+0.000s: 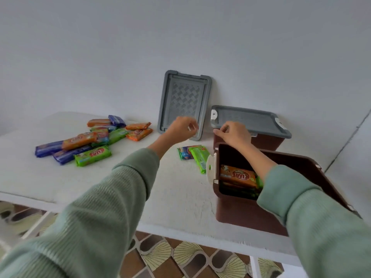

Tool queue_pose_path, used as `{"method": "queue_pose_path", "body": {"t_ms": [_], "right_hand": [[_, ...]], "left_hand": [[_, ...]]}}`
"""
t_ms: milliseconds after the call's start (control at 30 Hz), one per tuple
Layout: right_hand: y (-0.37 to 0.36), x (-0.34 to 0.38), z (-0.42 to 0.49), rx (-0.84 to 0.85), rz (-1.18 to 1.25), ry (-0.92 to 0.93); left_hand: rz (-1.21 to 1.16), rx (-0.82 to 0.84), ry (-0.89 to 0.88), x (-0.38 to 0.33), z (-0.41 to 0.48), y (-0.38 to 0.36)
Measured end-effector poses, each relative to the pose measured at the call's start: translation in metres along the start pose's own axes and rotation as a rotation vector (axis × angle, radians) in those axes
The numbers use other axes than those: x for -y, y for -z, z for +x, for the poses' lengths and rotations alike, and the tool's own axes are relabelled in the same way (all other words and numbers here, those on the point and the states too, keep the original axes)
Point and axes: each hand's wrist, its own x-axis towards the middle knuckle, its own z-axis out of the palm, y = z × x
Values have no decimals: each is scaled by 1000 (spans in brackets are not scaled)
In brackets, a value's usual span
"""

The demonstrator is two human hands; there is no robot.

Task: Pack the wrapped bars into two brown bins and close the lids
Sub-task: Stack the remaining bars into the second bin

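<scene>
Hiding packed bars [237, 176], right sleeve [301, 207], far bin [269, 142] half-covered, left grip [181, 128] unclear

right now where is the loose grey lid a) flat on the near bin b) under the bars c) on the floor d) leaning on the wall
D: the loose grey lid stands on the table leaning against the wall, and the near brown bin is open with bars showing inside.

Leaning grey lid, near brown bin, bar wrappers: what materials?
Leaning grey lid: likely moulded plastic, matte, embossed weave pattern. Near brown bin: likely plastic too, smooth, slight sheen. Bar wrappers: thin printed film, glossy highlights, probably plastic.
</scene>
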Motion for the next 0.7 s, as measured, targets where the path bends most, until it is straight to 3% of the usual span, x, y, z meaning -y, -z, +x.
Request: {"method": "queue_pose_path", "body": {"t_ms": [167,333,467,600,700], "right_hand": [[-54,42,43,161,29,4],[-108,62,62,501,-354,-186],[-151,42,74,651,-468,-360],[-163,22,67,730,-560,-316],[-163,20,70,728,-555,-300]], "left_hand": [[122,-54,240,109,-29,52],[236,-90,518,213,-84,90],[350,-29,688,273,-121,103],[428,111,758,304,-137,96],[554,52,707,307,-141,91]]}}
